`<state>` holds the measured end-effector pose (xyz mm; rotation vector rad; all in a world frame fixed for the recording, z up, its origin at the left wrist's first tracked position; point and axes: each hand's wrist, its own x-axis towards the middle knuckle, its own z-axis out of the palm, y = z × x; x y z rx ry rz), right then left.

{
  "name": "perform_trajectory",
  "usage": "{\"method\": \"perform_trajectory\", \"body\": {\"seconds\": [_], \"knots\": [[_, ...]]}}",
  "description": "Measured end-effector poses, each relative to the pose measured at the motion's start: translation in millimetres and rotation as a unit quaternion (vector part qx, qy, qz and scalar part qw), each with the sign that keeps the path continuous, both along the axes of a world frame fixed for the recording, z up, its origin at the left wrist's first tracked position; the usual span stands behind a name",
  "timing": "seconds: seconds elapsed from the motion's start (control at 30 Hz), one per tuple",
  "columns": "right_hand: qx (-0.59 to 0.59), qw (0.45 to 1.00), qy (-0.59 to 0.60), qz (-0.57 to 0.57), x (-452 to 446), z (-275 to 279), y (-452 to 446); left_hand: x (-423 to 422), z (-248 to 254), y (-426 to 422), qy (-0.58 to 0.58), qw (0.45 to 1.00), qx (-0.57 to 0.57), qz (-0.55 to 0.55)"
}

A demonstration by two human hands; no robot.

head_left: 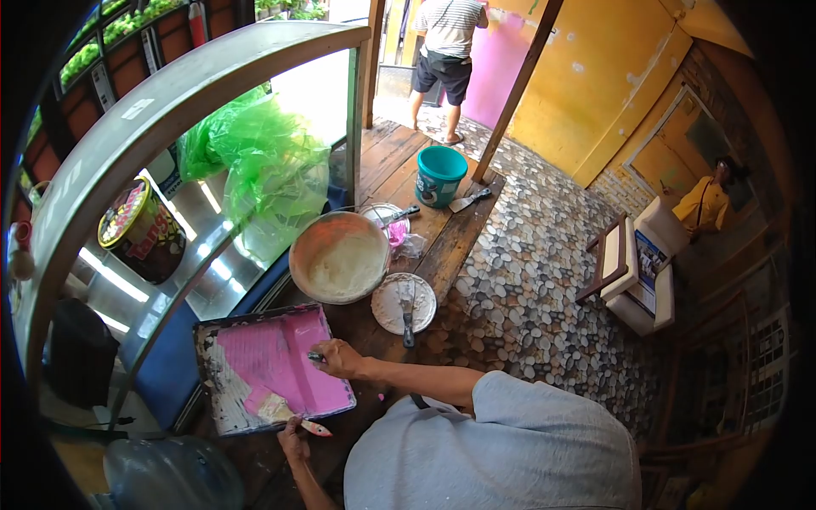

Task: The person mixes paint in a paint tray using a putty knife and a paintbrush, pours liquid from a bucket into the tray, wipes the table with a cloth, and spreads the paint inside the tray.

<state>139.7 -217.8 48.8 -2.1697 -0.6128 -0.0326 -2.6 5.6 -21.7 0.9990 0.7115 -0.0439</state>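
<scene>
A paint tray point(319, 327) holds pink paint and has dark, paint-smeared edges. My left hand point(293, 443) is closed around a paintbrush point(315, 428) at the tray's near rim; the brush's pale bristles lie in the paint. Whether those fingers also grip the rim is unclear. Over the tray's right part, my right hand point(342, 359) is closed on a small dark thing, mostly hidden by the fingers. Beyond the tray stand a bucket point(347, 257) of whitish material and a white lid point(389, 314) with a putty knife point(408, 326) on it.
A teal bucket point(441, 176) and a scraper point(470, 201) sit farther along the wooden table point(387, 153). A glass case point(255, 42) holds a Tango tin point(140, 234) and green plastic point(255, 161). One person point(449, 42) stands at the far wall; another point(702, 208) is at right near a chair point(659, 229).
</scene>
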Motion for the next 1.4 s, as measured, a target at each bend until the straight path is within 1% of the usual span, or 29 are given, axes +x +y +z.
{"method": "perform_trajectory", "body": {"seconds": [0.03, 0.1, 0.13, 0.17, 0.23, 0.27, 0.33, 0.37, 0.4, 0.43, 0.47, 0.53, 0.57, 0.6, 0.67, 0.7, 0.77, 0.8, 0.87, 0.97, 1.0, 1.07, 1.1, 1.17, 1.3, 1.37, 1.4], "knots": [[0.000, 1.000, 0.001, 0.000, 0, 4, 0, 0, -1, 2, 0.002, 1.000, -0.002, -0.005], [0.022, 0.998, 0.051, 0.010, 3, 9, -2, 0, -3, 2, 0.004, 1.000, -0.003, -0.010], [0.023, 0.998, 0.052, 0.011, 7, 8, -2, -1, -3, 2, 0.008, 1.000, -0.001, -0.009], [0.044, 0.999, 0.009, -0.007, 10, 5, -1, -1, -2, 2, 0.013, 1.000, 0.002, -0.009], [0.069, 0.995, -0.063, -0.032, 15, -1, 1, 1, 14, -3, 0.014, 1.000, 0.000, -0.010], [0.069, 0.995, -0.063, -0.032, 14, -4, 1, 2, 20, -5, 0.014, 1.000, -0.003, -0.011], [0.032, 0.999, -0.023, -0.001, 8, 1, -1, 2, 16, -5, 0.011, 1.000, -0.002, -0.007], [0.032, 0.999, -0.022, -0.001, 7, 4, -3, 2, 14, -5, 0.008, 1.000, -0.002, -0.002], [0.022, 1.000, 0.018, 0.009, 7, 14, -5, 2, 14, -5, 0.009, 1.000, -0.003, -0.002], [0.012, 0.998, 0.059, 0.019, 7, 19, -7, 2, 15, -2, 0.022, 1.000, -0.004, -0.018], [0.012, 0.998, 0.061, 0.019, 10, 16, -7, 1, 16, 0, 0.035, 0.999, -0.004, -0.034], [0.080, 0.996, -0.023, -0.028, 15, 2, -5, -1, 17, -1, 0.036, 0.999, -0.004, -0.033], [0.088, 0.994, -0.055, -0.041, 16, -3, -4, 1, 17, -2, 0.030, 0.999, -0.006, -0.031], [0.090, 0.993, -0.057, -0.040, 16, 0, -4, 3, 12, -2, 0.028, 0.999, -0.004, -0.030], [0.035, 0.999, 0.021, 0.000, 11, 3, -4, -1, -1, 0, -0.004, 1.000, 0.004, -0.002], [0.036, 0.999, 0.024, 0.000, 10, 8, -4, 0, 7, 1, 0.016, 1.000, -0.007, -0.017], [0.022, 0.996, 0.090, 0.008, 11, 18, -5, 1, 11, -1, 0.019, 1.000, -0.014, -0.018], [0.021, 0.995, 0.092, 0.008, 12, 13, -6, 1, 13, -1, 0.016, 0.999, -0.022, -0.017], [0.086, 0.995, -0.039, -0.028, 16, 2, -3, 0, 7, 2, 0.024, 0.999, -0.020, -0.025], [0.061, 0.997, -0.027, -0.023, 10, -1, -2, 0, -8, 10, 0.021, 0.999, -0.009, -0.026], [0.061, 0.998, -0.026, -0.024, 10, 6, -3, -1, -8, 10, 0.026, 0.999, -0.007, -0.026], [0.004, 0.994, 0.105, 0.013, 12, 20, -7, -1, -9, 8, 0.033, 0.999, -0.006, -0.027], [0.003, 0.994, 0.106, 0.012, 13, 14, -7, 0, -8, 7, 0.023, 0.999, -0.020, -0.026], [0.046, 0.999, -0.004, -0.024, 19, 2, -5, 1, -5, 5, 0.013, 0.999, -0.033, -0.023], [0.051, 0.998, -0.017, -0.044, 10, 10, -1, 1, 3, 3, 0.026, 0.999, -0.012, -0.020], [0.036, 0.997, 0.063, 0.001, 6, 19, -3, 1, 2, 3, 0.023, 0.999, -0.014, -0.025], [0.035, 0.997, 0.063, 0.001, 8, 18, -4, 2, 2, 3, 0.020, 0.999, -0.014, -0.028]]}}
